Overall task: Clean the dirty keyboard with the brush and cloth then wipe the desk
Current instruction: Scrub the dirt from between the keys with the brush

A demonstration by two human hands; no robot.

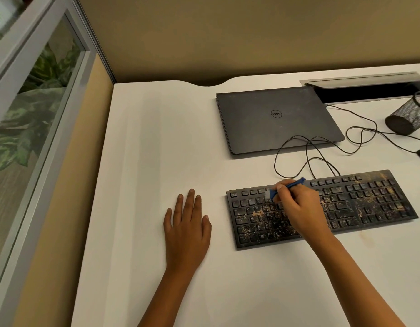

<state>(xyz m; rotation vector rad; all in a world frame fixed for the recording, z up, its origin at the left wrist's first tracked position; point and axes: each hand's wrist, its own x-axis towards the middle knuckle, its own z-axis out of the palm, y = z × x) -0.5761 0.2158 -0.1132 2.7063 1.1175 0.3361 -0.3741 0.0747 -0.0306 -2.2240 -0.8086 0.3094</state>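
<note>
Tabletop (157,138): white, matte, with a scalloped cut-out at its rear edge; set in a corner between tan partition walls, a glazed panel at left showing green foliage behind it.

Keyboard (360,204): black, full-size, heavily speckled with tan grime; lies flat at right of centre, long axis running left to right, far-right end angled slightly away. Its thin black cable (308,149) loops over the tabletop behind it.

Brush (284,187): small, blue handle, pale bristles. Bristle end points left and down onto the upper-left key rows; handle end points right and away.

Right hand (298,208): over the keyboard, fingers curled round the brush handle.

Left hand (185,230): flat on the tabletop, just left of the keyboard, fingers straight, holding nothing.

Laptop (275,121): dark grey, lid closed, behind the keyboard.

Mesh pen cup (407,116): black, tipped on its side, far right.

Cable tray (369,88): flap raised, rear right.
</note>
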